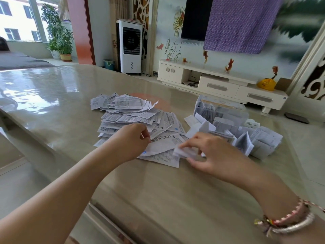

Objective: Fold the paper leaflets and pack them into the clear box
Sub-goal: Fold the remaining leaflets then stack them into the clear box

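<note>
A heap of unfolded printed leaflets [130, 113] lies spread on the glossy table [158, 191]. At its near edge one large leaflet [163, 147] lies partly bent. My left hand [130, 140] pinches its left edge. My right hand [209, 152] pinches a small folded leaflet [184, 153] between thumb and fingers, just right of the large sheet. Folded leaflets [246, 140] lie in a loose pile further right. Behind them stands the clear box [219, 110] with folded leaflets inside.
The table's left edge runs diagonally past my left forearm. Bare tabletop lies between me and the papers. A white TV cabinet [219, 81] and a tower fan [131, 46] stand beyond the table.
</note>
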`<action>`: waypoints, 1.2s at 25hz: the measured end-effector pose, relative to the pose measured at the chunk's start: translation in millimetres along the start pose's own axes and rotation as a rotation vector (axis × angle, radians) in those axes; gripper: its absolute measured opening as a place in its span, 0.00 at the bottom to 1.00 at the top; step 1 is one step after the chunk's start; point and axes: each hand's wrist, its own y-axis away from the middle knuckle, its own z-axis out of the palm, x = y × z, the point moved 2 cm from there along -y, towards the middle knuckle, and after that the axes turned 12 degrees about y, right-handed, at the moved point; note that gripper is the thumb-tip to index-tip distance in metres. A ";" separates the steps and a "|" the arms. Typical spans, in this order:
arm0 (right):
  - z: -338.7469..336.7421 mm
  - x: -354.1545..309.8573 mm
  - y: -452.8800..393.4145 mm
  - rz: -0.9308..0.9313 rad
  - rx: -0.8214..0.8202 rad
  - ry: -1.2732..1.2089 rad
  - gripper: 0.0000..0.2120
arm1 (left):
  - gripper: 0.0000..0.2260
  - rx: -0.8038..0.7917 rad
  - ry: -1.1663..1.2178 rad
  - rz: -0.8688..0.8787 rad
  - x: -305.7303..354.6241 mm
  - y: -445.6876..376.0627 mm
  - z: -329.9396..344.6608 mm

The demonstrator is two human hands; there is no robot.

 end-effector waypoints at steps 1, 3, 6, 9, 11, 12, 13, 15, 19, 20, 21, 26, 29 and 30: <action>-3.3 6.3 1.7 0.046 -0.009 0.050 0.15 | 0.06 0.016 -0.001 0.006 0.7 -0.5 0.4; -4.1 11.9 4.2 0.126 -0.058 0.195 0.15 | 0.05 0.054 0.000 0.023 1.4 -2.1 0.1; 1.7 5.5 4.7 0.166 -0.070 0.227 0.14 | 0.04 0.150 -0.029 0.094 0.7 -8.1 -0.7; -5.1 -2.8 1.8 0.213 0.054 0.163 0.14 | 0.03 0.278 -0.046 0.108 -2.3 -13.0 -5.3; -10.8 -7.5 -1.5 0.248 0.128 0.138 0.13 | 0.06 0.325 -0.064 0.087 -7.2 -16.1 -10.9; -13.4 -10.2 -4.6 0.252 0.151 0.146 0.13 | 0.07 0.346 -0.067 0.080 -9.9 -17.8 -14.3; -15.7 -13.3 -9.4 0.246 0.172 0.154 0.12 | 0.08 0.363 -0.067 0.068 -12.7 -19.2 -18.1; -18.7 -21.4 -22.9 0.200 0.185 0.148 0.11 | 0.08 0.373 -0.071 0.039 -18.8 -21.6 -24.1; -12.5 -35.3 -60.6 0.074 0.100 0.216 0.12 | 0.09 0.370 -0.061 0.007 -25.9 -19.1 -30.4; -9.5 -37.1 -72.8 0.060 0.085 0.238 0.13 | 0.09 0.372 -0.065 0.004 -29.0 -18.1 -32.2; -6.4 -39.9 -87.3 0.050 0.077 0.255 0.14 | 0.09 0.376 -0.070 -0.004 -33.6 -17.2 -35.6; 10.4 -64.0 -156.8 0.002 -0.014 0.233 0.17 | 0.09 0.401 -0.061 -0.073 -54.2 -11.3 -55.6; 25.0 -77.1 -190.1 -0.062 -0.117 0.281 0.19 | 0.10 0.424 -0.046 -0.103 -59.1 -4.6 -63.2; 30.4 -79.4 -200.9 -0.076 -0.147 0.292 0.19 | 0.10 0.429 -0.044 -0.115 -61.5 -3.3 -65.5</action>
